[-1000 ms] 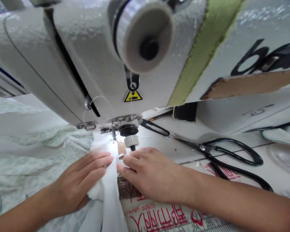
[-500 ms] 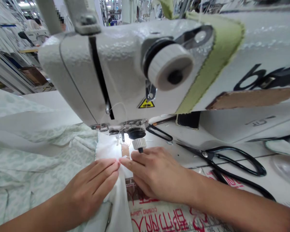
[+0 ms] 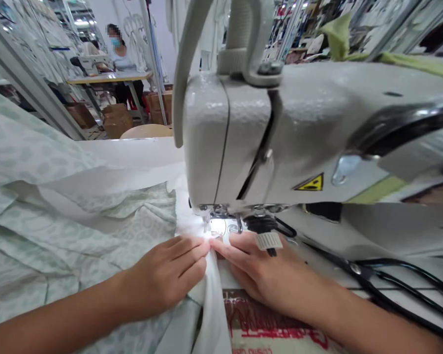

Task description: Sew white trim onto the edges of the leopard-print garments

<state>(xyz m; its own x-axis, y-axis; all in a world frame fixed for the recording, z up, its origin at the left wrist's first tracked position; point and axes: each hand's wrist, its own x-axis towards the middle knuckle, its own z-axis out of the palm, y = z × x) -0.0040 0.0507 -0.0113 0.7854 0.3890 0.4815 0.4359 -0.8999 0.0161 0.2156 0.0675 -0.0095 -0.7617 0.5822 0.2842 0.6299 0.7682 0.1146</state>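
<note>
Rumpled, green-blotched fabric (image 3: 129, 228) on my feed
Left hand (image 3: 172, 270), right hand (image 3: 266, 265) at the white strip (image 3: 213, 302); can't tell if fingers pinch.

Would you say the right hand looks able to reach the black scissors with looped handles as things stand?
Probably yes: the scissors lie beside the right forearm, nothing visible on them, though the right hand would have to leave the white fabric strip.

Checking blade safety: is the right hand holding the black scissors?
No: the scissors lie apart, while the right hand is at the white fabric.
</note>
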